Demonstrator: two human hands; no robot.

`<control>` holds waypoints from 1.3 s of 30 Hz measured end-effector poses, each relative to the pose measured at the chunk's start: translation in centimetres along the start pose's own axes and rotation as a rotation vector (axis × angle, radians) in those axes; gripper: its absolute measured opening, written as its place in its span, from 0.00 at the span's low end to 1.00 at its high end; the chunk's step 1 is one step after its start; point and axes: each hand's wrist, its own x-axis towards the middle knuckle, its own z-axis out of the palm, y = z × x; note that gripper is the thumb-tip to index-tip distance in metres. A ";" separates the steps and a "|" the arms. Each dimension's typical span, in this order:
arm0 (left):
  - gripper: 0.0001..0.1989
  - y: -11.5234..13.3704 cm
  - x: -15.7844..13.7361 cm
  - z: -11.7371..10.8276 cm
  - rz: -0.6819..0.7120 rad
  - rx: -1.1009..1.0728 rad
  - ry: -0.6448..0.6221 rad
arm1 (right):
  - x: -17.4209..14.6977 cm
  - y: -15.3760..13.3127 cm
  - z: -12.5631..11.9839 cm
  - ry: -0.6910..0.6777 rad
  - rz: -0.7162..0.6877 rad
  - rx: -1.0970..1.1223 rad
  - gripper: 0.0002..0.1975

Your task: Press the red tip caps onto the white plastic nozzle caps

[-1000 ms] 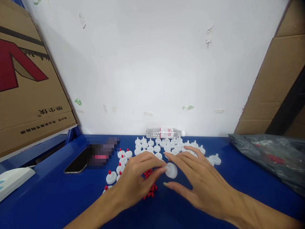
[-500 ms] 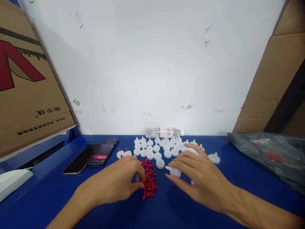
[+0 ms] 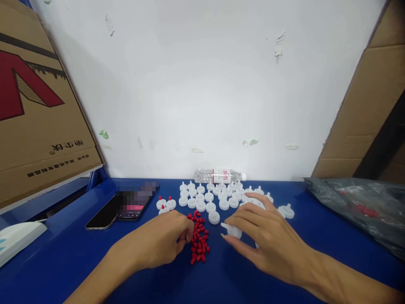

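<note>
White spouted cap (image 3: pixel 234 231), 1 piece, at the fingers of the right hand (image 3: pixel 262 230), tipped over, spout toward the left. Probably light, stiff plastic, maybe a bit slippery, unlikely to break. Best taken by the rim of the disc, spout left free. Right hand about half spread, fingers arched over the cap, thumb well apart from the index finger. Cap partly hidden; can't confirm a firm grip versus light contact. Left hand (image 3: pixel 164 236) curled nearly to a fist, at the left edge of the loose red caps (image 3: pixel 199 245). Fingertips out of sight; can't say if pinching 1 or just touching. Red caps likely very light, prone to rolling; best pinched by the sides.

Just beyond: 1 lone upright cap (image 3: pixel 214 218), then a close group of white caps (image 3: pixel 200 206), spouts up, some behind the right hand. Past the left hand, 3 visible red-tipped caps (image 3: pixel 171 204). All on the blue worktop (image 3: pixel 177 287). Farther back: clear bottle (image 3: pixel 221 175), lying on its side. Left: 2 phones (image 3: pixel 103 213), pale device (image 3: pixel 20 240). Right: dark plastic bag (image 3: pixel 335 198). Outermost: printed cardboard box (image 3: pixel 44 131), white wall (image 3: pixel 202 84).
</note>
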 end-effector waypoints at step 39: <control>0.14 2.3 3.3 3.7 0.173 -1.241 0.229 | -0.2 -0.6 0.0 -0.010 -0.042 -0.033 0.09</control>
